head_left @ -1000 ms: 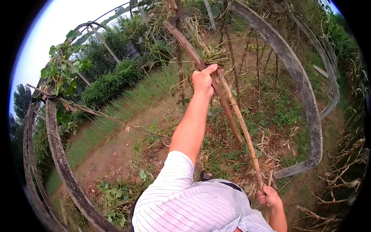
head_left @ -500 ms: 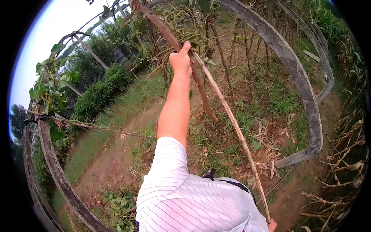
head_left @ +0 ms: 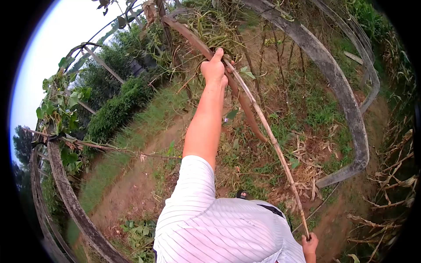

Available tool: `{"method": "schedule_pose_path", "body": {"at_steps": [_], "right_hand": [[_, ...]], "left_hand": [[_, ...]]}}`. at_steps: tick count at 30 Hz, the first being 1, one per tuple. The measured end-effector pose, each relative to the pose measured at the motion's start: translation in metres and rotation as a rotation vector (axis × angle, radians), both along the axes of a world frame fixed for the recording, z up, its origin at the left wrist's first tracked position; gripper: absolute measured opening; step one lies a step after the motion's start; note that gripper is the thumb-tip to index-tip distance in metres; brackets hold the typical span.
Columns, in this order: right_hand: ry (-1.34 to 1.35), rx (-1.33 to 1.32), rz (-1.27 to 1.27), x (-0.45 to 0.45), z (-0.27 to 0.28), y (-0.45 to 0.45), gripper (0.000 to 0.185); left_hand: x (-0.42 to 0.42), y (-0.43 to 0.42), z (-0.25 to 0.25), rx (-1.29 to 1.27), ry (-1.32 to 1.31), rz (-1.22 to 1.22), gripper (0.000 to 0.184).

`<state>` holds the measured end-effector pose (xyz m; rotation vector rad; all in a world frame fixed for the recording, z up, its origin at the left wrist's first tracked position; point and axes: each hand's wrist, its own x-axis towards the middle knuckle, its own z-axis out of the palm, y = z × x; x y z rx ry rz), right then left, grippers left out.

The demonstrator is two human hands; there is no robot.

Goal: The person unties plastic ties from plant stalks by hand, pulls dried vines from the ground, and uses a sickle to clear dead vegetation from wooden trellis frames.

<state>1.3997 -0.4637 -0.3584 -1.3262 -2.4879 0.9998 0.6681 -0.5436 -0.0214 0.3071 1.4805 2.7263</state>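
Note:
My left hand (head_left: 213, 71) reaches forward, wrapped round a thick brown wooden pole (head_left: 252, 115), thumb lying up along it. Beside the same hand is the upper end of a thinner bamboo pole (head_left: 272, 139); I cannot tell whether my fingers close on it too. The bamboo slants down to the lower right and bows slightly. At its lower end my right hand (head_left: 310, 246) is closed round it. Dry, tangled vines (head_left: 215, 26) hang just beyond my left hand, partly over the wooden pole.
A curved grey frame bar (head_left: 337, 74) arches on the right, and another curved bar (head_left: 66, 184) stands on the left. Leafy vines (head_left: 61, 109) climb the left frame. Dry stalks (head_left: 394, 184) line the right edge. Grass and bare soil (head_left: 127, 179) cover the ground.
My left hand and the wooden pole have shifted right, and the pole's lower end has swung right. My right hand has risen further into view with the bamboo. A sandalled foot shows more.

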Motion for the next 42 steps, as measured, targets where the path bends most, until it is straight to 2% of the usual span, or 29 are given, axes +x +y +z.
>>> {"method": "schedule_pose_path", "body": {"at_steps": [2, 4, 5, 7, 9, 11, 13, 17, 20, 21, 22, 24, 27, 28, 31, 33, 36, 39, 42], "right_hand": [[0.174, 0.019, -0.014, -0.055, -0.01, -0.007, 0.027], [0.075, 0.128, -0.004, -0.085, 0.016, -0.021, 0.029], [0.048, 0.097, 0.024, -0.092, 0.024, -0.024, 0.03], [-0.009, 0.06, 0.016, -0.085, 0.04, -0.033, 0.032], [-0.079, -0.023, -0.035, -0.089, 0.064, -0.039, 0.03], [-0.101, 0.049, 0.001, -0.085, 0.063, -0.045, 0.034], [-0.094, 0.049, -0.018, -0.084, 0.07, -0.054, 0.031], [-0.107, 0.131, -0.071, -0.076, 0.068, -0.079, 0.031], [-0.12, 0.394, -0.226, -0.084, 0.069, -0.095, 0.025], [-0.136, 0.403, -0.281, -0.09, 0.076, -0.102, 0.024], [-0.071, 0.489, -0.287, -0.094, 0.069, -0.105, 0.022], [-0.043, 0.485, -0.268, -0.093, 0.05, -0.108, 0.02], [-0.013, 0.206, -0.158, -0.063, 0.059, -0.115, 0.025], [-0.027, 0.078, -0.093, -0.066, 0.064, -0.106, 0.028], [-0.049, 0.091, -0.184, -0.074, 0.068, -0.1, 0.034], [-0.007, 0.065, -0.185, -0.073, 0.056, -0.094, 0.029], [-0.027, 0.317, -0.15, -0.058, 0.046, -0.086, 0.024], [-0.054, 0.349, -0.225, -0.055, 0.044, -0.075, 0.025], [-0.036, 0.297, -0.176, -0.062, 0.044, -0.073, 0.029]], "left_hand": [[0.004, -0.003, 0.002, -0.04, -0.018, 0.034, 0.021], [0.003, -0.009, 0.008, -0.06, -0.038, 0.033, 0.02], [-0.005, -0.015, 0.012, -0.051, 0.009, 0.052, 0.02], [-0.033, -0.024, 0.004, -0.064, 0.061, -0.043, 0.018], [-0.036, -0.023, 0.015, -0.147, -0.001, -0.014, 0.025], [-0.077, -0.034, 0.007, -0.226, 0.094, -0.135, 0.03], [-0.06, -0.024, 0.012, -0.286, 0.119, -0.061, 0.032], [-0.079, -0.011, -0.002, -0.294, 0.148, -0.161, 0.035], [-0.093, -0.001, -0.004, -0.31, 0.093, -0.243, 0.038], [-0.104, -0.002, -0.012, -0.314, -0.023, -0.292, 0.042], [-0.095, 0.001, -0.006, -0.244, 0.015, -0.209, 0.041], [-0.067, 0.002, 0.006, -0.162, 0.022, -0.014, 0.039], [-0.097, -0.004, 0.006, -0.005, 0.072, -0.186, 0.028], [-0.101, -0.003, 0.012, -0.039, 0.082, -0.197, 0.026], [-0.099, -0.011, 0.012, -0.1, 0.059, -0.174, 0.024], [-0.096, -0.014, 0.014, -0.127, 0.036, -0.144, 0.025], [-0.108, -0.015, 0.004, -0.157, 0.04, -0.15, 0.024], [-0.109, -0.028, 0.001, -0.235, 0.116, -0.165, 0.032], [-0.103, -0.05, 0.0, -0.265, 0.125, -0.241, 0.039]]}}
